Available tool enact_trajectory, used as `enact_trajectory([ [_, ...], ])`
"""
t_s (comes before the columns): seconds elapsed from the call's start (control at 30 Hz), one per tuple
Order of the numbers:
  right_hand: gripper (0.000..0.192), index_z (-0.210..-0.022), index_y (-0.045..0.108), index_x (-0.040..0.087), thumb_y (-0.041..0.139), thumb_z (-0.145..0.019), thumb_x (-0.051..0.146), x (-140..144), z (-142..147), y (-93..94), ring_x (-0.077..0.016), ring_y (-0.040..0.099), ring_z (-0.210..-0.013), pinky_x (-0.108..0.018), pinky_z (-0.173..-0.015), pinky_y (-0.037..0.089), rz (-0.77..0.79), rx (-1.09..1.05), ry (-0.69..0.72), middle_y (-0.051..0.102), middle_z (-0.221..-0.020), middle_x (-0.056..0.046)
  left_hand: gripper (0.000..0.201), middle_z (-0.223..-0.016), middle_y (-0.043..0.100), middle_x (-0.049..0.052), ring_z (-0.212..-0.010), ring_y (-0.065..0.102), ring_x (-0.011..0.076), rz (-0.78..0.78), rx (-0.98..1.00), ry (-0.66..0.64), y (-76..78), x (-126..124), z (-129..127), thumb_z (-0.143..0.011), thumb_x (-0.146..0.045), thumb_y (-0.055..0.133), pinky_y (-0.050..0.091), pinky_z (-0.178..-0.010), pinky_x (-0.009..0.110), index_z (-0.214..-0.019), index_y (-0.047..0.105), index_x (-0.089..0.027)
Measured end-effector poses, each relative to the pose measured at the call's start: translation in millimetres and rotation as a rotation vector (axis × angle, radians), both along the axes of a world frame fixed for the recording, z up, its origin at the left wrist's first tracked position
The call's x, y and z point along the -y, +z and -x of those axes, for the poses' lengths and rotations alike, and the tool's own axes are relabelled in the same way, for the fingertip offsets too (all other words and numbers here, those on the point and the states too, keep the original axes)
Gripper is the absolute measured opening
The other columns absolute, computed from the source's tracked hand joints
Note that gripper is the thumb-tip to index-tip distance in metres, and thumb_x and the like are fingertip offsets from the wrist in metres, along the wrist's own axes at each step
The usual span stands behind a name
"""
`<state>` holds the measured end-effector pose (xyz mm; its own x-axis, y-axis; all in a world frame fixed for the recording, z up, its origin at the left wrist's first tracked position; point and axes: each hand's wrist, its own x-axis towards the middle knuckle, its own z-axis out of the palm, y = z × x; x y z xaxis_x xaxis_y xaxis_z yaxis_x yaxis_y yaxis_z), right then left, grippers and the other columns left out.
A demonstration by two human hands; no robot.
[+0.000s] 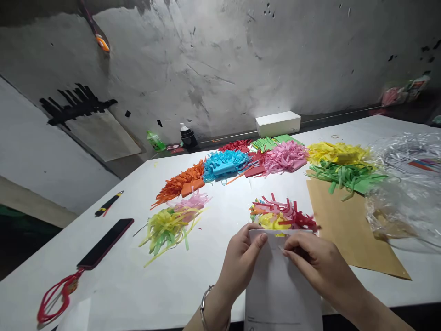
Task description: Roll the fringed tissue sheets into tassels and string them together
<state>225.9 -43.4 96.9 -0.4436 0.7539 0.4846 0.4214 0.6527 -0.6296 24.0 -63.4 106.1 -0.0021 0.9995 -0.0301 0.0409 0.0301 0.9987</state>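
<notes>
A white sheet of paper (282,294) with faint print near its bottom stands tilted at the front of the table. My left hand (246,253) grips its upper left edge, thumb on the near face and fingers behind. At the upper right of the sheet my right hand (310,255) is closed in a pinch against the near face; a thin pale thing shows at its fingertips, too small to name. Just beyond the sheet's top edge lies a mixed bunch of paper strips (296,216) in red, yellow, orange and blue, partly hidden by the sheet.
Fringed paper bundles, including orange (182,181), blue (225,163), pink (285,156) and yellow (339,152), line the back. Loose strips (168,227), a phone (108,243) and a cutter knife (109,203) lie left. Brown paper (347,230) and clear plastic (409,202) are right.
</notes>
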Motion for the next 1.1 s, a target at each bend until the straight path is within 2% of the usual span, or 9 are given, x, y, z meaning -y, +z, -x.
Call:
enact_trajectory([
  [0.17, 0.016, -0.097, 0.061, 0.02, 0.049, -0.101, 0.011, 5.7, 4.9, -15.4, -0.0165, 0.068, -0.075, -0.027, -0.07, 0.052, -0.3, 0.046, -0.075, 0.068, -0.083, -0.002, 0.027, -0.081, 0.066, 0.0, -0.074, 0.058, 0.0158, 0.014, 0.09, -0.032, 0.2, -0.5, 0.1, -0.09, -0.046, 0.071, 0.047, -0.068, 0.024, -0.092, 0.066, -0.019],
  [0.27, 0.013, -0.111, 0.061, 0.017, 0.057, -0.102, 0.025, 6.8, 2.9, -18.8, -0.0212, 0.067, -0.081, -0.033, -0.076, 0.051, -0.425, 0.097, -0.26, 0.07, -0.091, -0.007, 0.028, -0.08, 0.066, 0.0, -0.073, 0.058, 0.0145, 0.05, 0.157, -0.026, -1.9, -1.2, 0.2, -0.088, -0.045, 0.073, 0.047, -0.066, 0.023, -0.09, 0.065, -0.019],
  [0.4, 0.065, -0.137, 0.05, 0.011, 0.057, -0.096, 0.06, 2.0, -0.5, -21.1, -0.0344, 0.064, -0.103, -0.048, -0.087, 0.049, -0.431, 0.132, -0.465, 0.067, -0.116, -0.019, 0.031, -0.075, 0.067, 0.0, -0.068, 0.059, 0.0148, 0.08, 0.241, -0.019, -4.4, 0.7, -1.9, -0.084, -0.048, 0.076, 0.047, -0.062, 0.023, -0.089, 0.065, -0.019],
  [0.63, 0.033, -0.09, 0.065, 0.022, 0.054, -0.1, 0.052, -3.0, 1.8, -20.9, -0.0188, 0.064, -0.069, -0.028, -0.057, 0.052, -0.165, -0.038, -0.215, 0.064, -0.075, -0.001, 0.03, -0.072, 0.065, -0.001, -0.062, 0.057, 0.0126, 0.088, 0.206, -0.039, -1.6, 4.0, -3.0, -0.083, -0.047, 0.078, 0.046, -0.059, 0.021, -0.087, 0.067, -0.019],
  [0.73, 0.027, -0.118, 0.066, 0.023, 0.051, -0.104, 0.041, -1.4, 2.4, -23.0, -0.0183, 0.07, -0.083, -0.027, -0.07, 0.059, -0.139, -0.072, -0.177, 0.068, -0.094, -0.005, 0.031, -0.072, 0.066, -0.001, -0.063, 0.057, 0.0124, 0.094, 0.237, -0.007, -1.5, 5.2, -3.5, -0.082, -0.046, 0.079, 0.046, -0.059, 0.021, -0.088, 0.067, -0.019],
  [0.83, 0.062, -0.148, 0.048, 0.023, 0.06, -0.096, 0.055, 1.4, 3.8, -30.4, -0.0306, 0.064, -0.12, -0.044, -0.093, 0.06, -0.201, -0.028, -0.269, 0.06, -0.135, -0.016, 0.031, -0.07, 0.066, -0.001, -0.061, 0.057, 0.0112, 0.1, 0.297, 0.053, 0.4, 6.2, -6.7, -0.08, -0.045, 0.082, 0.046, -0.058, 0.02, -0.086, 0.068, -0.018],
  [0.93, 0.079, -0.16, 0.026, 0.028, 0.063, -0.094, 0.052, 6.3, 2.8, -38.3, -0.0334, 0.05, -0.139, -0.044, -0.094, 0.06, -0.034, -0.109, -0.293, 0.041, -0.159, -0.017, 0.034, -0.067, 0.066, -0.002, -0.058, 0.058, 0.0106, 0.145, 0.366, 0.092, 6.9, 6.9, -8.9, -0.076, -0.046, 0.085, 0.047, -0.056, 0.019, -0.082, 0.067, -0.018],
  [1.03, 0.085, -0.164, 0.005, 0.027, 0.06, -0.099, 0.034, 17.5, 3.0, -44.5, -0.0246, 0.07, -0.115, -0.03, -0.074, 0.064, 0.084, -0.19, -0.193, 0.056, -0.147, -0.02, 0.039, -0.06, 0.064, -0.003, -0.052, 0.059, 0.0113, 0.173, 0.418, 0.2, 17.9, 12.6, 0.9, -0.069, -0.048, 0.089, 0.047, -0.051, 0.019, -0.08, 0.065, -0.019],
  [1.1, 0.079, -0.162, 0.018, 0.024, 0.064, -0.098, 0.028, 27.9, 9.6, -49.1, -0.0183, 0.077, -0.079, -0.026, -0.062, 0.062, -0.078, -0.1, -0.284, 0.074, -0.12, -0.016, 0.043, -0.059, 0.064, -0.005, -0.051, 0.058, 0.0108, 0.095, 0.391, 0.409, 26.1, 21.9, 19.7, -0.065, -0.049, 0.092, 0.046, -0.049, 0.018, -0.083, 0.065, -0.021],
])
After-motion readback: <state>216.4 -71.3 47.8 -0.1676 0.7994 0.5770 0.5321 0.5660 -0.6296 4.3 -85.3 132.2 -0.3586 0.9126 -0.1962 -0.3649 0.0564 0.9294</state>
